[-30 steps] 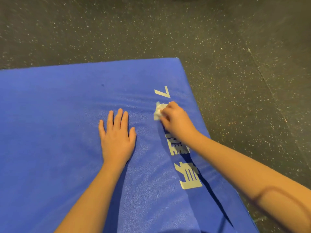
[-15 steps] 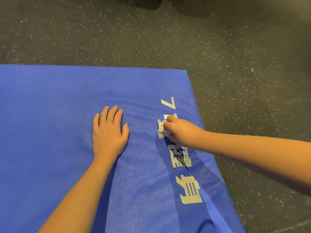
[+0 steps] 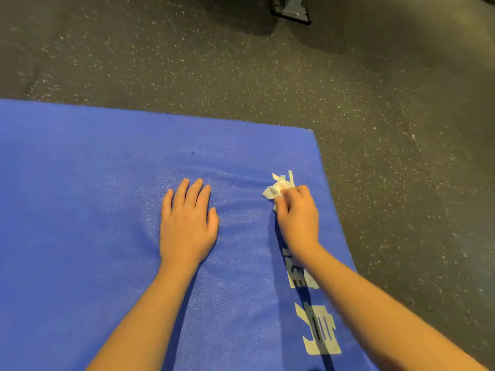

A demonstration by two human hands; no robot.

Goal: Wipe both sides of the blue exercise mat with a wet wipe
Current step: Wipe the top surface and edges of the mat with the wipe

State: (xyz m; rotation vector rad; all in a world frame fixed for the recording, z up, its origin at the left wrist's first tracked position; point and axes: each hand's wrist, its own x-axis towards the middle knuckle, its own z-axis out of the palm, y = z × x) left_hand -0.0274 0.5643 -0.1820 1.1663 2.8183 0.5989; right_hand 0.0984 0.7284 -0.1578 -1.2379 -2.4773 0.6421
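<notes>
The blue exercise mat (image 3: 80,196) lies flat on the floor and fills the lower left of the view, with pale printed characters along its right edge. My left hand (image 3: 187,223) rests flat on the mat, fingers straight and together. To its right, my right hand (image 3: 297,212) grips a crumpled white wet wipe (image 3: 276,190) and holds it against the mat near the far right corner, over the topmost printed mark.
Dark speckled rubber floor (image 3: 375,103) surrounds the mat at the back and right. A grey metal foot of some equipment (image 3: 292,9) stands at the top edge of the view. The mat's far right corner (image 3: 312,131) is close to my right hand.
My right hand has moved the wipe back up the printed strip toward the far corner. My left hand stays flat on the mat. The camera has tilted, showing more floor.
</notes>
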